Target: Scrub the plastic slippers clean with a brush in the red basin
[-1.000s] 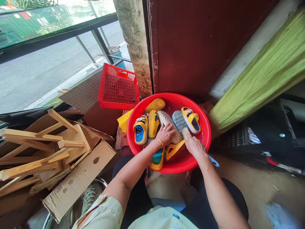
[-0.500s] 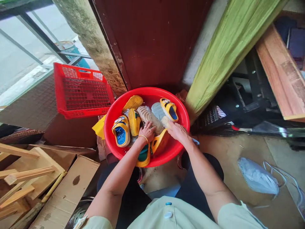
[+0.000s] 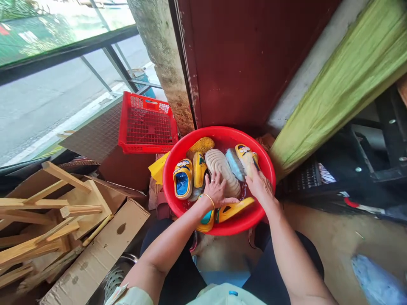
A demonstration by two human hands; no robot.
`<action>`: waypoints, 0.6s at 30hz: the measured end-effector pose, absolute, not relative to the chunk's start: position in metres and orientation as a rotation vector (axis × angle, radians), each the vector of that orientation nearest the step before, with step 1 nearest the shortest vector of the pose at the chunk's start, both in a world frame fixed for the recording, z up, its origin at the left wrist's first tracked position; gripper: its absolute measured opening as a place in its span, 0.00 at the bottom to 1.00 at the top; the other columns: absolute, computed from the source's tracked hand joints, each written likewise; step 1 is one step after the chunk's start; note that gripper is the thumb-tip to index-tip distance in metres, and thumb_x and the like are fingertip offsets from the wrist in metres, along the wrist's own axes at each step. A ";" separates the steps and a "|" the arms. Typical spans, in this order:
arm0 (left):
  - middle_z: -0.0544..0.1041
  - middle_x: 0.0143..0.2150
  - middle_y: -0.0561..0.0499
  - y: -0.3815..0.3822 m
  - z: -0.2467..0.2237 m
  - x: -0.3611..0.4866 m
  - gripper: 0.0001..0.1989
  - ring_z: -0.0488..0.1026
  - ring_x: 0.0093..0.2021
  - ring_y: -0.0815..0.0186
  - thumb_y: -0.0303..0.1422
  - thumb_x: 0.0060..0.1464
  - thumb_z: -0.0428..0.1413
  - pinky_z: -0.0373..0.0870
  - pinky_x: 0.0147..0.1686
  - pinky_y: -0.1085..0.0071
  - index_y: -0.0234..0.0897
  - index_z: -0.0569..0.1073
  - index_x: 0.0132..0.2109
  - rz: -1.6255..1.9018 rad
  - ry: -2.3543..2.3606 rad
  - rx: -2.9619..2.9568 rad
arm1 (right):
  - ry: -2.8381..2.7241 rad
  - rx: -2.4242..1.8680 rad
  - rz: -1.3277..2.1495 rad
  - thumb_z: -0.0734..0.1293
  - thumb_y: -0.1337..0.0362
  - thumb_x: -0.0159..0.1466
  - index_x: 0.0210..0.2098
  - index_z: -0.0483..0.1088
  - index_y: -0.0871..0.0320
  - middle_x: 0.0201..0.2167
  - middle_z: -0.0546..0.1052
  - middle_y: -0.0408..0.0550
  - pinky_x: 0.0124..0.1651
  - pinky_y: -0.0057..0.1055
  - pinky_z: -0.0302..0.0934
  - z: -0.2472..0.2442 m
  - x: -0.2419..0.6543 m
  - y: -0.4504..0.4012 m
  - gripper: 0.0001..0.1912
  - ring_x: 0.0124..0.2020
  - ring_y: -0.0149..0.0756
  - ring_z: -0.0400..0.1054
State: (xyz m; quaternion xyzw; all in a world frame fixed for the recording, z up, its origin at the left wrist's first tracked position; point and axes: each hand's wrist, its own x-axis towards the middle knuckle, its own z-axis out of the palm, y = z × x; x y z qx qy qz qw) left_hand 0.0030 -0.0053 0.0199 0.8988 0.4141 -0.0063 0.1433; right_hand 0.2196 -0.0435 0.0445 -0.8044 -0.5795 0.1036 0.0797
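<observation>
Left grip open, fingers spread, resting palm-down on a beige shoe sole inside a red plastic basin. Right grip curled just beside it, fingertips against a pale blue shoe sole and a yellow child's slipper; cannot tell whether it has hold of anything. Other yellow slippers lie close by in the basin, left of both grips.
</observation>
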 end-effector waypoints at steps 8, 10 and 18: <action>0.61 0.74 0.40 -0.001 0.012 0.005 0.33 0.57 0.73 0.43 0.55 0.58 0.59 0.41 0.72 0.35 0.45 0.70 0.65 -0.064 1.091 2.616 | -1.468 -2.108 0.290 0.56 0.54 0.72 0.74 0.51 0.61 0.68 0.68 0.62 0.64 0.45 0.63 0.058 0.222 -0.036 0.35 0.65 0.50 0.67; 0.65 0.72 0.40 0.004 0.005 0.003 0.27 0.66 0.68 0.44 0.50 0.59 0.59 0.45 0.71 0.36 0.44 0.73 0.61 -0.157 1.172 2.560 | -1.461 -2.149 0.356 0.58 0.53 0.71 0.74 0.50 0.62 0.67 0.69 0.63 0.62 0.46 0.65 0.058 0.222 -0.037 0.36 0.63 0.51 0.69; 0.76 0.58 0.36 0.006 0.002 -0.004 0.29 0.71 0.63 0.47 0.45 0.61 0.56 0.65 0.63 0.52 0.36 0.67 0.65 -0.220 1.345 2.476 | -1.936 -2.287 0.534 0.61 0.60 0.69 0.76 0.47 0.62 0.62 0.74 0.64 0.60 0.44 0.67 0.044 0.216 -0.052 0.39 0.58 0.52 0.73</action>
